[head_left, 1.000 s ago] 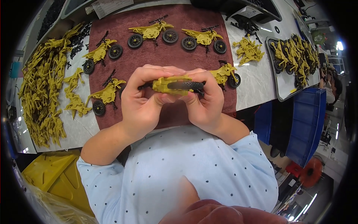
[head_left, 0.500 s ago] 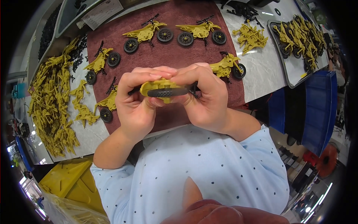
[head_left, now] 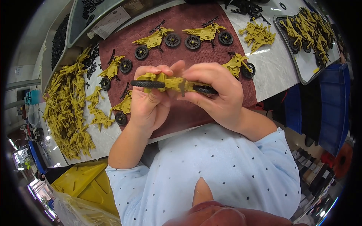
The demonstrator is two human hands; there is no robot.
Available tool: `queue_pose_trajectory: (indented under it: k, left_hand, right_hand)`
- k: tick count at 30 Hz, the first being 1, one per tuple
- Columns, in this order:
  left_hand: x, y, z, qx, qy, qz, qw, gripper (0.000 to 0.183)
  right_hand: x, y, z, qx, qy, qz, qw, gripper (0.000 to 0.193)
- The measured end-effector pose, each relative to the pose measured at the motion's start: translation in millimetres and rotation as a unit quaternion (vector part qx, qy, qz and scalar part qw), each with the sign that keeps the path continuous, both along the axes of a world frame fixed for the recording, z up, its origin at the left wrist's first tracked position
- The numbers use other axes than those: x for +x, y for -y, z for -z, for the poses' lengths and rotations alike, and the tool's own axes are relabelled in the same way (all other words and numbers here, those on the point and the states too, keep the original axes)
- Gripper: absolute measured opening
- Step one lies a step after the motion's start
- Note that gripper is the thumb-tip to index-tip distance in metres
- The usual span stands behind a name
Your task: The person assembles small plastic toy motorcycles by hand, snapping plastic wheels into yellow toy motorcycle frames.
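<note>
**Operator:** Both hands were clamped on the yellow toy motorcycle: my left hand closed around the end with the black front wheel, my right hand closed over the rear end, fingers wrapped across the frame. I held it raised above the near edge of the maroon mat, close to my chest.

**Inspector:** Failure modes?

**Operator:** In my judgement, uneven squeezing could have snapped a thin frame strut or popped a wheel off its axle. My right fingers hid the rear wheel, so its seating could not be checked.

**Inspector:** Anything else?

**Operator:** A slip could have dropped it off the mat's near edge, or onto the finished motorcycles along the far edge.
</note>
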State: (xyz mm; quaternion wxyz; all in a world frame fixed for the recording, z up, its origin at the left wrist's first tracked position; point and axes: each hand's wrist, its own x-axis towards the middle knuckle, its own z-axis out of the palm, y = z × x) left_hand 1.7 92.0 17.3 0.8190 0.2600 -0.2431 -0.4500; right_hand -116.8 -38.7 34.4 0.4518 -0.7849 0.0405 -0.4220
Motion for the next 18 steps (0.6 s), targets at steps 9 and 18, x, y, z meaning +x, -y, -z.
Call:
queue_pose_trajectory:
  k: [9,18]
  left_hand:
    - [17.4,3.2,1.5,0.046,0.375,-0.147,0.914,0.03]
    - [6.0,-3.0,-13.5,0.065,0.511,-0.242,0.822,0.021]
  right_hand:
    - [-2.4,6.7,7.5,-0.04,-0.005,0.043,0.998,0.029]
    - [-5.3,0.8,10.9,-0.032,0.018,0.027,0.999,0.027]
